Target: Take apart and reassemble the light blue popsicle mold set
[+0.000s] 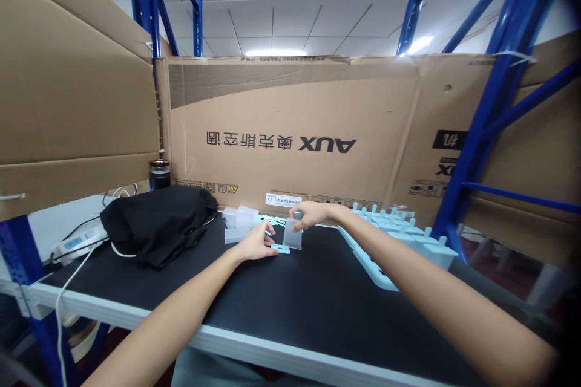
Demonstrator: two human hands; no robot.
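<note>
A: What is held at the frame's center?

B: A pale blue base (282, 248) is pinned to the black table (290, 296) by the left hand (258, 243), fingers curled over it. A frosted sleeve (293, 233) is pinched upright by the right hand (311, 215), closed around its top.

A: And done well?

B: The sleeve is best kept square over the base. Spare sleeves (239, 221) lie behind, a rack of blue parts (399, 239) at right.

Bag (157, 224) lies left on the table (281, 302) — tray (399, 236) right, carton (290, 133) behind.

left hand (258, 243) fingers curled, palm down | right hand (311, 215) pinching grip, arm outstretched
</note>
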